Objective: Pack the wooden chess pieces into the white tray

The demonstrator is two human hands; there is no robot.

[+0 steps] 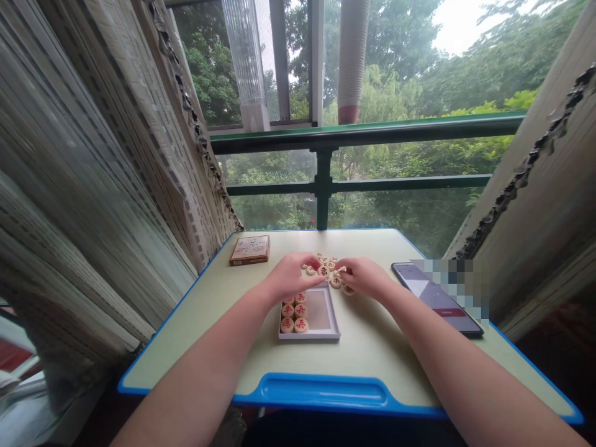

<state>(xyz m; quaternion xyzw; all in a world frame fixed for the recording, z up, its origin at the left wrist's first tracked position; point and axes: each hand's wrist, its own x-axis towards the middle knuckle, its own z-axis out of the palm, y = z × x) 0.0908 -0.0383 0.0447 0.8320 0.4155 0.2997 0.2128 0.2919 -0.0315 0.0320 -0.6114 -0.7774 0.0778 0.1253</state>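
My left hand (297,273) is above the far left part of an open white box tray (333,320), its thumb and finger closed around a round Chinese chess piece (323,271) with a dark character. Across from it, my right hand (365,275) has its fingers curled together among the loose pieces; what lies between its fingertips is mostly hidden. Beneath the right fingers are dark-lettered pieces (348,289) on the table. Inside the tray, red-lettered pieces (301,325) stand in two columns along the left side, their far end covered by my left hand.
Several more loose pieces (331,261) lie beyond the tray. A patterned box lid (250,250) rests at the table's back left, and a tablet (440,301) at the right. The table (195,335) has a blue rim and a front groove (323,391). Curtains hang on both sides.
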